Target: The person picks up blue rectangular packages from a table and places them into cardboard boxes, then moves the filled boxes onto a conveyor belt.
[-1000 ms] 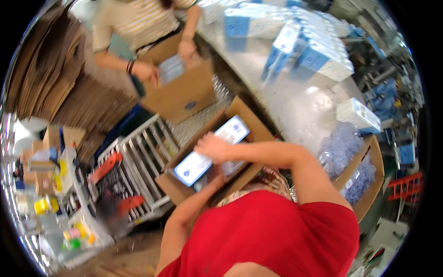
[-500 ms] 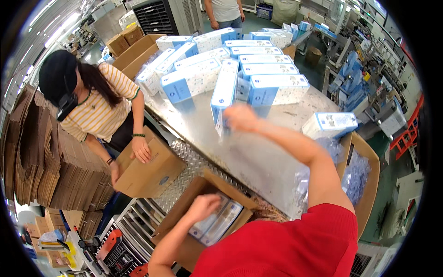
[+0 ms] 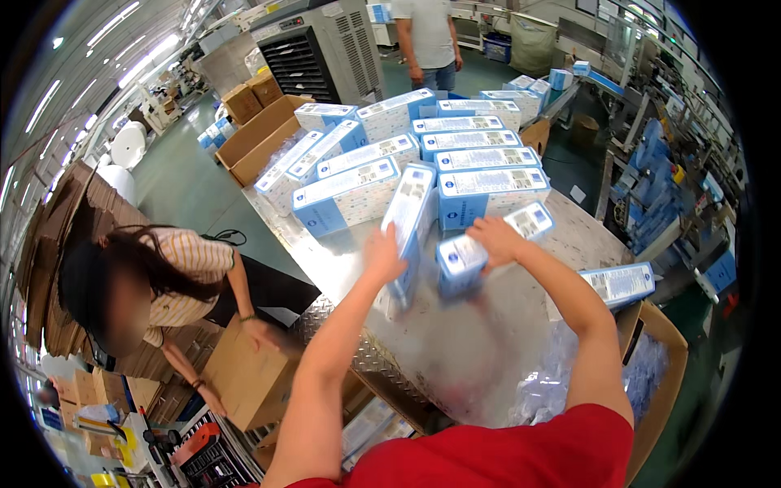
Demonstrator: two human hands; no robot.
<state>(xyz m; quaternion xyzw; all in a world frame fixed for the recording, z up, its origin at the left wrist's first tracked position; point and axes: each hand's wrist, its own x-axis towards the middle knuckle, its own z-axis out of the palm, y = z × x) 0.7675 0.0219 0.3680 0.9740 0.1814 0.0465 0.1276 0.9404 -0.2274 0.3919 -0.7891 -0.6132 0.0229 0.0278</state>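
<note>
My left hand grips the near part of a long blue-and-white carton, tilted on the metal table. My right hand is closed over the middle of another such carton, its fingers across the top. Right behind it stands a row of similar cartons. Further left, more cartons sit at angles. Below my left forearm, an open brown shipping box holds packed cartons, partly hidden by my arm and red shirt.
A co-worker on the left holds a brown cardboard box. At the right a single carton lies beside an open box of clear plastic bags. The metal table has a tread-plate edge. Another person stands behind it.
My left hand has risen from the shipping box to a carton on the table. My right hand has moved right onto another carton. The co-worker has bent lower over the brown box.
</note>
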